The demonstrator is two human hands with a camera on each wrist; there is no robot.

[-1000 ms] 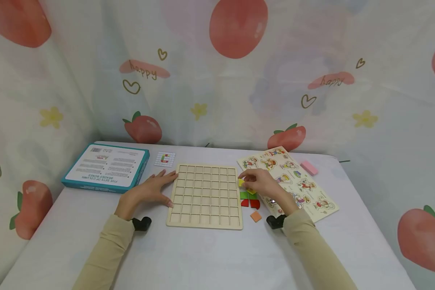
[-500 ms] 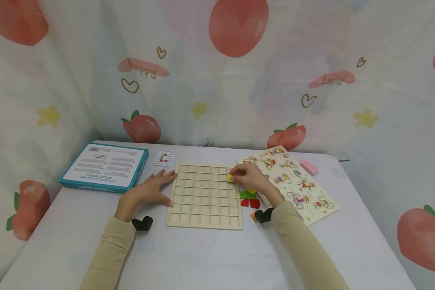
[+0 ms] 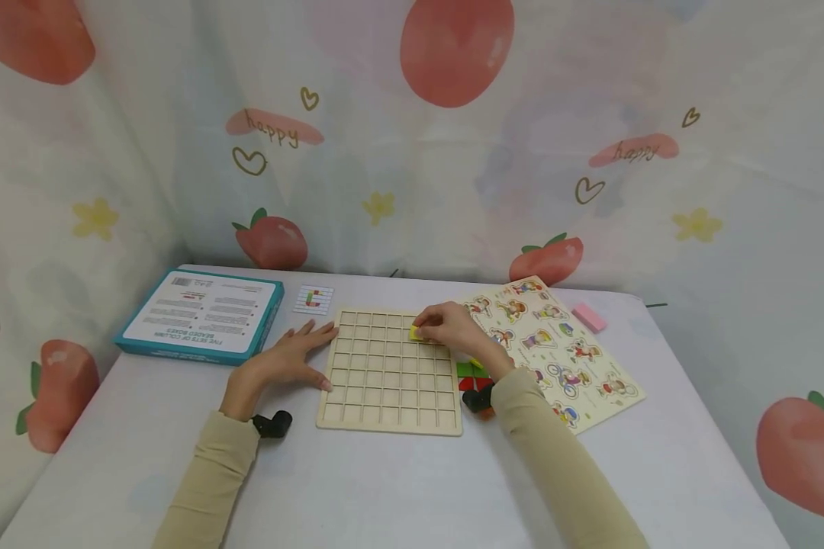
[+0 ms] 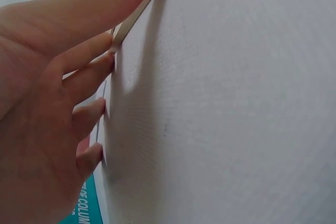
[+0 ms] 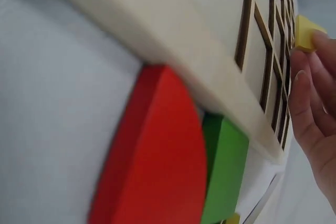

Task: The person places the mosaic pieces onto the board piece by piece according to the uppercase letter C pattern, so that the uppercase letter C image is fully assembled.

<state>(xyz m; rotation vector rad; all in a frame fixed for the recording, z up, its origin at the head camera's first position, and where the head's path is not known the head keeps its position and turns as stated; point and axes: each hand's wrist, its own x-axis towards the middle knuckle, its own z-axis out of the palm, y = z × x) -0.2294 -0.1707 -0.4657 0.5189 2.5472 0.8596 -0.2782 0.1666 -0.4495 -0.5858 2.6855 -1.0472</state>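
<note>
A wooden grid board lies flat on the white table. My right hand pinches a small yellow tile over a cell in the board's upper right part; the same yellow tile shows in the right wrist view beside the grid board. My left hand rests flat on the table with fingers spread, its fingertips touching the board's left edge. In the left wrist view the left hand presses against the cloth with the thumb at the board's edge.
Red and green tiles lie just right of the board, seen close as a red piece and a green piece. An animal puzzle board and a pink block sit further right. A teal box and a pattern card lie at the back left.
My right hand has carried the yellow tile leftwards from the pile beside the board to above the board's upper right cells. The left hand has stayed put.
</note>
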